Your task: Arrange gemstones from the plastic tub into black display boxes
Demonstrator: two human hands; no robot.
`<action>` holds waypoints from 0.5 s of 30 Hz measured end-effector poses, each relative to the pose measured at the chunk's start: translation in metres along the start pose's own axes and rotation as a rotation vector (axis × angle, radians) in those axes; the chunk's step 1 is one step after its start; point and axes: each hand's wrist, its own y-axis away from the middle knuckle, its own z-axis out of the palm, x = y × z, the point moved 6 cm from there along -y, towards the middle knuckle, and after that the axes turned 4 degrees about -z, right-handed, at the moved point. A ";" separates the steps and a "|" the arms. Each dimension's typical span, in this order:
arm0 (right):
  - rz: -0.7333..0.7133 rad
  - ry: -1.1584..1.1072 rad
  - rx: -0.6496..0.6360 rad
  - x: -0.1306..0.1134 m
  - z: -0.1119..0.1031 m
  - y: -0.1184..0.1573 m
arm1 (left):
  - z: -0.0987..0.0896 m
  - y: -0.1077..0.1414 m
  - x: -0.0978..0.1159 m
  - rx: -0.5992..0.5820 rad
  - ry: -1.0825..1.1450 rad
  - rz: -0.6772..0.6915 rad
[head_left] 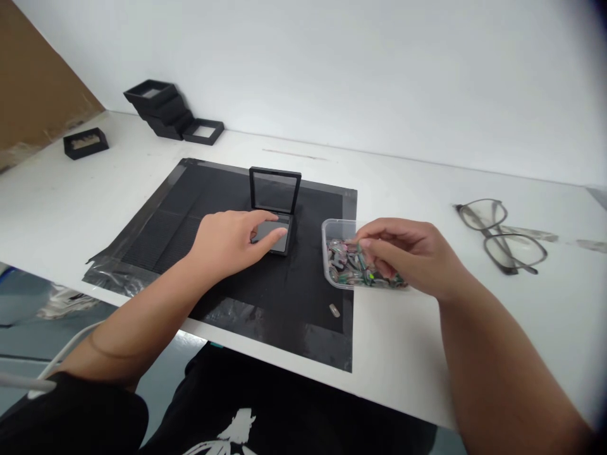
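Two hands at a black case and a tub of small pieces

Your left hand (232,240) is partly open, thumb and forefinger apart, at the base of a black hinged case (271,210); it grips nothing visible. The case stands towards the far edge of a dark mat (303,291), its clear-windowed lid upright. Your right hand (403,253) is over a clear tub (325,253) of glossy pieces (348,262), fingertips drawn nearly together; whether they hold one, you cannot tell. The tub straddles the mat's right edge. One loose piece (334,310) lies near the mat's near right corner. Stacked black frames (164,114) stand at the table's (403,341) far edge, left; glasses (488,232) lie towards its right.
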 end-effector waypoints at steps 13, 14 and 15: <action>-0.078 -0.405 -0.036 -0.004 -0.001 0.000 | 0.002 0.001 0.001 0.018 0.028 0.041; -0.083 -0.449 -0.063 -0.009 0.001 0.001 | 0.002 0.001 0.001 0.019 0.031 0.045; -0.089 -0.492 -0.088 -0.013 0.004 0.003 | 0.002 0.001 0.001 0.020 0.034 0.048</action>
